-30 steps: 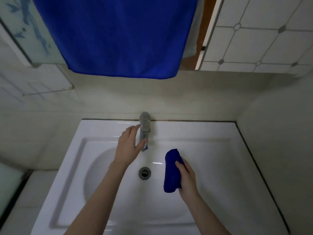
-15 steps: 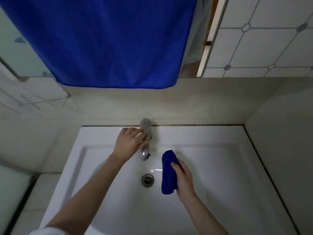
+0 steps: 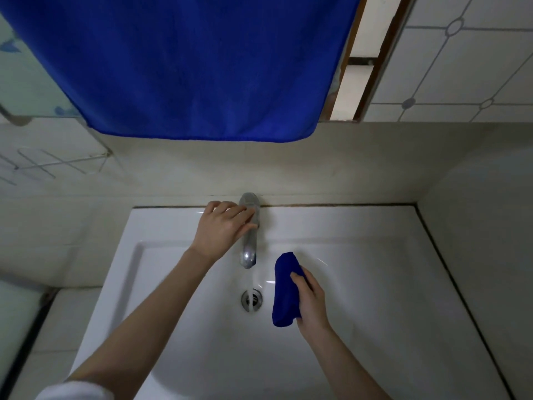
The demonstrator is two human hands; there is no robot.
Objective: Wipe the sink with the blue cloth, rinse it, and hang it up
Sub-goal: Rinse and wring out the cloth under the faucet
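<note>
The left hand (image 3: 223, 228) rests on the chrome faucet (image 3: 249, 232) at the far edge of the white sink (image 3: 360, 255), its fingers laid together over the handle. A thin stream of water (image 3: 251, 287) falls from the spout to the drain (image 3: 251, 299). Just right of the stream, the right hand (image 3: 311, 301) holds the rolled blue cloth (image 3: 285, 293) over the basin, fingers clamped around it. A large blue towel (image 3: 187, 67) hangs on the far wall above.
</note>
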